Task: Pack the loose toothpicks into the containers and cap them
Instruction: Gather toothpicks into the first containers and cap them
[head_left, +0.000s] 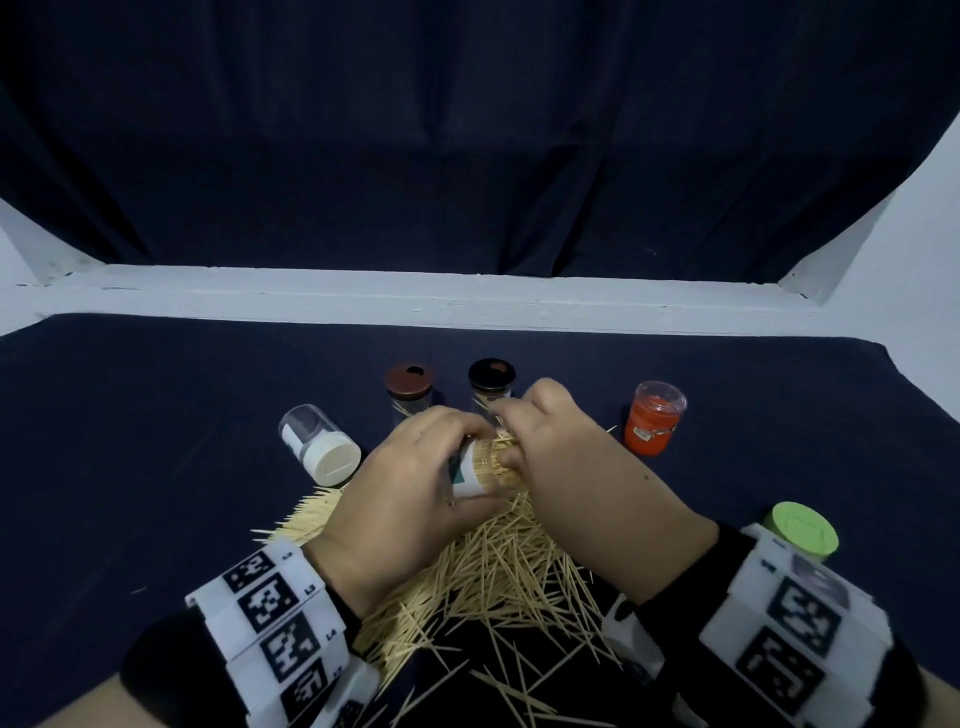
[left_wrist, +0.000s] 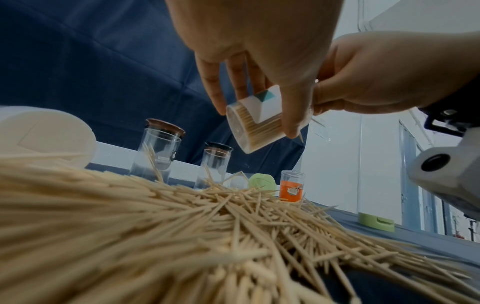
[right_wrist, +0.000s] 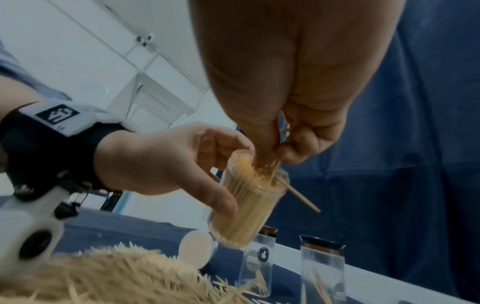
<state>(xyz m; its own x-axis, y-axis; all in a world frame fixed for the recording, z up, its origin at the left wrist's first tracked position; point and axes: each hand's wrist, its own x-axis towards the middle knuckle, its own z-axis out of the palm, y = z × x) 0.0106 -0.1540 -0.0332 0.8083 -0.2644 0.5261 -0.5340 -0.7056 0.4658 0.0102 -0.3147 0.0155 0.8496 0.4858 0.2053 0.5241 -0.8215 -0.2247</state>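
Observation:
My left hand (head_left: 415, 483) grips a clear plastic container (head_left: 475, 470) (left_wrist: 255, 123) (right_wrist: 246, 203) with a white and teal label, tilted above the pile and packed full of toothpicks. At its open mouth my right hand (head_left: 566, 452) (right_wrist: 280, 148) pinches a small bunch of toothpicks, their tips among those inside. One toothpick (right_wrist: 298, 194) sticks out sideways over the rim. A large heap of loose toothpicks (head_left: 493, 566) (left_wrist: 182, 226) lies on the dark cloth under both hands.
A white-capped container (head_left: 319, 444) lies on its side at the left. Two glass jars, brown-lidded (head_left: 409, 387) and black-lidded (head_left: 491, 379), stand behind the hands. An orange container (head_left: 654, 418) stands at the right. A green cap (head_left: 802, 527) sits by my right wrist.

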